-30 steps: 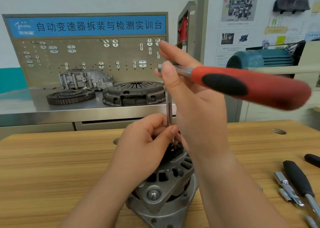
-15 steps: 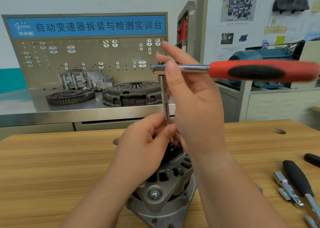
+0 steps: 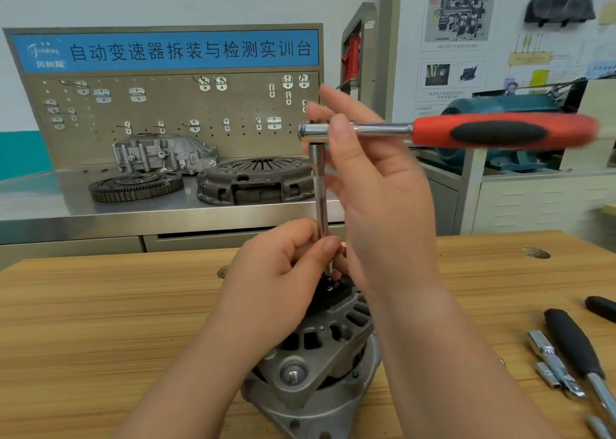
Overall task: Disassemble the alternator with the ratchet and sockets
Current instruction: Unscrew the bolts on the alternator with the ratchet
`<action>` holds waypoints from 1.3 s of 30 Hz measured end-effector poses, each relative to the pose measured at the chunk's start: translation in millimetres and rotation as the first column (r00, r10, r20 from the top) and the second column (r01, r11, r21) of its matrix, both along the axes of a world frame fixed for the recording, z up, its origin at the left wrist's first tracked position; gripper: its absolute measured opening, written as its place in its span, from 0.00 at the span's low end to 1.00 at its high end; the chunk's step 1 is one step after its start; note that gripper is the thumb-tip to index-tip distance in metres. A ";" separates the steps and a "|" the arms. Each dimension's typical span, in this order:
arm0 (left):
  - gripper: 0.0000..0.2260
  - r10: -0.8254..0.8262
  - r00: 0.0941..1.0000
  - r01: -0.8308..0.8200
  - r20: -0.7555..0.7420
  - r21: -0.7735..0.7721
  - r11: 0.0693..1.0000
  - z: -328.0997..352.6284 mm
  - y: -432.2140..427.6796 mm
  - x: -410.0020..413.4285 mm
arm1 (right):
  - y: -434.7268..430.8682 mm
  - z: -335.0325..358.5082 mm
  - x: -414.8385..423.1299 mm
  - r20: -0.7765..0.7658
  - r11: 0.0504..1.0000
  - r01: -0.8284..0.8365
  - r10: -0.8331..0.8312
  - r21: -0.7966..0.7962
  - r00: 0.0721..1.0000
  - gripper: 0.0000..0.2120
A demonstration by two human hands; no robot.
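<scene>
- Two hands share one tool: the left hand [image 3: 276, 282] and the right hand [image 3: 376, 188] both hold a ratchet [image 3: 500, 132] fitted to a long extension bar [image 3: 320, 188], which stands upright over the alternator [image 3: 316, 372].
- The alternator sits on the wooden table [image 3: 100, 322] near its front edge. Its slotted housing tilts up, which puts the top fasteners within reach from above.
- Left grip: the thumb and curled fingers pinch the foot of the extension bar just above the housing. This probably keeps the bar seated and plumb. Those fingers hide the socket and the fastener.
- Right grip: the thumb lies across the chrome shaft beside the ratchet's head, with a finger behind it in a light pinch. The remaining fingers are loosely spread.
- Holding the ratchet at the head rather than by the red handle suggests light turning, not heavy force.
- The red handle juts level to the right with no hand on it. It is blurred, which suggests motion.
- Small chrome pieces [image 3: 546, 355] and a black-handled tool [image 3: 573, 342] lie at the table's right, well apart from the alternator. They are likely parked there for a quick swap.
</scene>
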State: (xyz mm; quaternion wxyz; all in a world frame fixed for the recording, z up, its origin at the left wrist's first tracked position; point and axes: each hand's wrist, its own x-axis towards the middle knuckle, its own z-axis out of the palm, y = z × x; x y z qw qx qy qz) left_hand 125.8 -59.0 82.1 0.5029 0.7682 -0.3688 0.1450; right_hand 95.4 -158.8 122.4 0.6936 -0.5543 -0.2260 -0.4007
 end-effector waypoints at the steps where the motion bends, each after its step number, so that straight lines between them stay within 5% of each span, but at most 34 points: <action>1: 0.10 -0.003 1.000 0.003 -0.003 -0.002 1.000 -0.2 -0.1 -0.2 | 0.4 0.4 -1.1 0.039 0.998 0.041 -0.039 -0.040 0.998 0.10; 9: 0.17 -0.059 0.998 0.059 -0.019 -0.032 0.998 -0.4 -0.9 -1.9 | 0.0 2.4 -4.1 -0.106 0.958 -0.251 0.266 0.142 0.958 0.12; 12: 0.16 -0.037 0.999 0.037 0.015 -0.022 0.999 -2.1 -1.4 0.5 | 0.1 0.8 -1.7 -0.112 0.980 -0.167 0.179 0.109 0.977 0.10; 17: 0.10 0.005 1.000 -0.005 -0.003 -0.038 0.999 -3.7 -2.6 2.0 | 0.7 1.8 -3.7 0.093 0.992 0.108 -0.102 -0.066 0.990 0.10; 26: 0.16 -0.104 0.994 0.103 -0.036 -0.035 0.994 -3.4 -1.1 1.4 | -0.4 3.2 -5.3 -0.068 0.949 -0.261 0.276 0.176 0.959 0.12; 30: 0.14 -0.072 0.997 0.073 0.008 -0.022 0.997 -3.6 -0.3 3.4 | 1.8 2.1 -3.6 -0.102 0.971 -0.193 0.209 0.144 0.973 0.12; 34: 0.10 -0.061 0.998 0.060 -0.017 -0.042 0.997 -3.1 -1.5 2.3 | 3.6 1.4 -4.0 0.079 0.995 0.087 -0.084 -0.045 0.993 0.10; 39: 0.13 -0.106 0.994 0.105 -0.017 -0.046 0.993 -3.1 1.4 3.9 | 3.3 1.0 -3.5 -0.009 0.987 -0.152 0.152 0.053 0.988 0.10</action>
